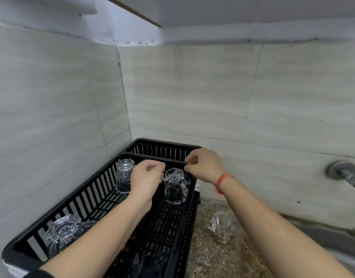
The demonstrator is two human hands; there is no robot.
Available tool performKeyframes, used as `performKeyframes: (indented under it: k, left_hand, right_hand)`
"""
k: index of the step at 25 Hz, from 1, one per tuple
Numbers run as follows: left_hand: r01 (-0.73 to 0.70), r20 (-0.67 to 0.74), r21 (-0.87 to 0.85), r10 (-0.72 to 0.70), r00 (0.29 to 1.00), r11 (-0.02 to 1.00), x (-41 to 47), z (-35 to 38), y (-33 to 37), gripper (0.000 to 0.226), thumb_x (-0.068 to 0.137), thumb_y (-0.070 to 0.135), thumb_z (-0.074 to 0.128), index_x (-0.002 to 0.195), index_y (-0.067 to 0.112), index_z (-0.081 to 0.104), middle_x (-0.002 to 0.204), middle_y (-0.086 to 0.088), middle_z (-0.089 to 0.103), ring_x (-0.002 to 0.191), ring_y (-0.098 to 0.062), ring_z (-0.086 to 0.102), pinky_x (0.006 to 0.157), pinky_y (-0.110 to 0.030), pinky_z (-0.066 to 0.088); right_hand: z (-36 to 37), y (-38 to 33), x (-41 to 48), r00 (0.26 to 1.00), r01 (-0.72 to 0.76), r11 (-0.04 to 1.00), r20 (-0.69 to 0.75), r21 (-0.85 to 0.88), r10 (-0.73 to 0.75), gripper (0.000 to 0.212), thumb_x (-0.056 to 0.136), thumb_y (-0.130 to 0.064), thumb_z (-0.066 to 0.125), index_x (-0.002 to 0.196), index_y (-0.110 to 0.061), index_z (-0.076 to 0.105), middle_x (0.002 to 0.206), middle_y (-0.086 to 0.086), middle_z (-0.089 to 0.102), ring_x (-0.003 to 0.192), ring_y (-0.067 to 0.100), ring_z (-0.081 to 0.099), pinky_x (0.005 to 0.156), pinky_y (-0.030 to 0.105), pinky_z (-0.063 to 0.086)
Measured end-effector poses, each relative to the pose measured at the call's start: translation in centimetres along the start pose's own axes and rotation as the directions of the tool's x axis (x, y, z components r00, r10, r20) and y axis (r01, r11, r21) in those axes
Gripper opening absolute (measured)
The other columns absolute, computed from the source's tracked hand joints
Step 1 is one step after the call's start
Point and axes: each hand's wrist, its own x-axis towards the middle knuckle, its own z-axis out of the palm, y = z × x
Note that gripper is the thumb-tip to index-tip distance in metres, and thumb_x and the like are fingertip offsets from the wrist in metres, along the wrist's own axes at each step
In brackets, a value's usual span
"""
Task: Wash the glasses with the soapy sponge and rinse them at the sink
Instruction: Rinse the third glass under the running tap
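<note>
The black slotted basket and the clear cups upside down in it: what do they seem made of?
Black slotted basket: probably moulded plastic, smooth with a dull sheen; its thin even slats and rounded rim suggest it. Clear faceted cup: likely pressed glass, glossy and transparent, with bright highlights on the facets; clear hard plastic cannot be excluded.

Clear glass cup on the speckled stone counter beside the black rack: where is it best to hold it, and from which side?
Probably round the ribbed body of the clear glass cup, from the right: that side is free, while its handle points left toward the black plastic rack.
</note>
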Motion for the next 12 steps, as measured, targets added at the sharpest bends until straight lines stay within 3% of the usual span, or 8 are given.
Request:
performKeyframes:
  k: [3,6,9,12]
  left_hand:
    - [-0.001,0.041,-0.065,0.004,0.999,0.998,-1.8,1.2,0.8,0.011,0.089,0.009,0.06,0.08,0.011,0.065,0.081,-0.005,0.064,0.076,-0.015,0.059,0.08,-0.033,0.053]
    - [-0.002,0.089,-0.101,0.011,0.996,0.995,-4.5,3.5,1.7,0.01,0.091,0.011,0.06,0.083,0.011,0.066,0.084,-0.007,0.064,0.078,-0.015,0.06,0.08,-0.031,0.054]
    - [-0.039,0.134,-0.11,0.054,0.989,0.993,-8.0,7.2,3.0,0.008,0.092,0.012,0.06,0.087,0.01,0.066,0.087,-0.006,0.066,0.081,-0.014,0.062,0.082,-0.03,0.055]
    - [-0.034,0.185,-0.138,0.059,0.981,0.99,-12.0,12.5,3.5,0.009,0.091,0.012,0.059,0.085,0.009,0.065,0.086,-0.007,0.066,0.083,-0.016,0.064,0.083,-0.032,0.055]
  right_hand:
    - [-1.1,1.6,-2.3,0.984,-0.094,0.923,-0.107,0.372,0.143,0.012,0.077,-0.01,0.067,0.072,-0.021,0.07,0.074,-0.003,0.068,0.078,0.016,0.065,0.081,0.034,0.055]
    - [-2.7,3.4,-5.1,0.958,-0.099,0.744,-0.138,0.661,0.251,0.019,0.078,0.001,0.062,0.07,-0.015,0.068,0.067,0.004,0.066,0.067,0.018,0.063,0.077,0.036,0.057]
    - [-5.6,5.9,-8.3,0.945,-0.065,0.595,-0.142,0.801,0.295,0.018,0.083,0.007,0.059,0.076,-0.008,0.066,0.068,0.007,0.063,0.061,0.014,0.06,0.063,0.021,0.054]
    - [-9.2,10.5,-11.7,0.925,-0.042,0.533,-0.169,0.845,0.34,0.016,0.084,0.006,0.06,0.077,-0.007,0.067,0.068,0.007,0.063,0.061,0.012,0.06,0.061,0.016,0.054]
